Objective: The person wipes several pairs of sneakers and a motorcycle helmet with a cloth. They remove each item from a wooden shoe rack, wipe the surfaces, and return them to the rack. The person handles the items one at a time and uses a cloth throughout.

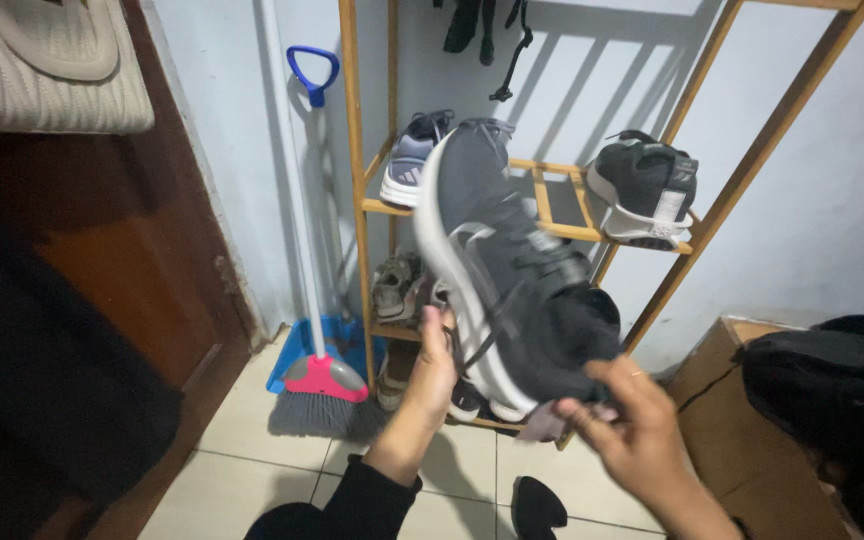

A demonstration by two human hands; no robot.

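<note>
I hold a dark grey sneaker (pixel 512 270) with a white sole in front of a wooden shoe rack (pixel 357 190). It is tilted, toe up and sole to the left. My left hand (pixel 432 375) grips its sole edge near the middle. My right hand (pixel 622 420) holds the heel end, with a small pale cloth or paper under the fingers. The shoe is motion-blurred.
On the rack's upper shelf stand a grey-lilac sneaker (pixel 412 160) and a black sneaker (pixel 642 190); more shoes (pixel 397 290) sit lower. A broom and blue dustpan (pixel 317 370) lean at the wall. A brown door (pixel 122 260) is left, a cardboard box (pixel 742 430) with a black bag (pixel 832 390) right.
</note>
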